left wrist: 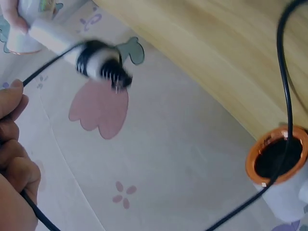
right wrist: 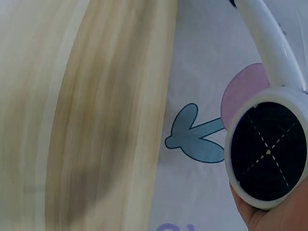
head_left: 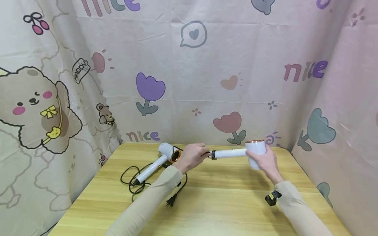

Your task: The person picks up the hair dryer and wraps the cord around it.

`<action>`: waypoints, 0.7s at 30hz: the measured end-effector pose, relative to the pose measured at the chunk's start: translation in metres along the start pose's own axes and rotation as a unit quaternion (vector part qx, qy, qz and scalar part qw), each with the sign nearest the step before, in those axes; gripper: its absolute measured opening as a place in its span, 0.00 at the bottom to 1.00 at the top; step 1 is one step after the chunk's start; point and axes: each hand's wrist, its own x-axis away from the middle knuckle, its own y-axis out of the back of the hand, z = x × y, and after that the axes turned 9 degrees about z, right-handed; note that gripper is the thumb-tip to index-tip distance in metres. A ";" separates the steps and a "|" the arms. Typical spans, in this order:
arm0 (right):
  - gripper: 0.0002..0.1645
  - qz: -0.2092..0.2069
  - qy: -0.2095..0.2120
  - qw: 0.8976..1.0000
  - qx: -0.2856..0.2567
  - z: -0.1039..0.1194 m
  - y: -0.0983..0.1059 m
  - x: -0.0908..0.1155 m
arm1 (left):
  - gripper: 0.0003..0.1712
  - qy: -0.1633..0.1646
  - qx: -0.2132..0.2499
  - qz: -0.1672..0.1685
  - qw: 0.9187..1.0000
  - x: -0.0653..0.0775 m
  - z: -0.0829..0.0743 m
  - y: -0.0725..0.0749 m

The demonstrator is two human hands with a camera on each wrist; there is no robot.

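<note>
My right hand (head_left: 267,161) grips the head of a white hair dryer (head_left: 231,153) above the table's right half, its handle pointing left. The dryer's dark round end (right wrist: 268,151) faces the right wrist camera. Black cord (left wrist: 89,60) is wound about the handle's tip. Just left of that tip, my left hand (head_left: 193,156) pinches the cord between thumb and fingers, and a length runs taut to the handle in the left wrist view. A second white hair dryer (head_left: 152,168), with an orange-rimmed nozzle, lies on the table left of my left hand.
A loose black cord (head_left: 130,178) coils round the lying dryer. A black plug (head_left: 170,200) rests on the wooden table (head_left: 224,209) near my left forearm. Behind the table hangs a patterned curtain (head_left: 189,82), also along both sides.
</note>
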 end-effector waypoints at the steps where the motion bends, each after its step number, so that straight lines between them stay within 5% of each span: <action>1: 0.50 0.005 0.011 1.000 0.010 -0.001 0.000 0.000 | 0.05 -0.001 -0.002 -0.009 1.000 0.001 0.002 0.000; 12: 0.52 0.057 0.045 0.996 0.042 0.012 0.002 0.001 | 0.04 0.029 0.013 -0.043 0.999 0.003 0.022 0.004; 21: 0.45 0.110 0.059 0.992 0.006 0.011 0.006 0.000 | 0.07 0.119 0.107 -0.088 0.983 -0.004 0.036 0.005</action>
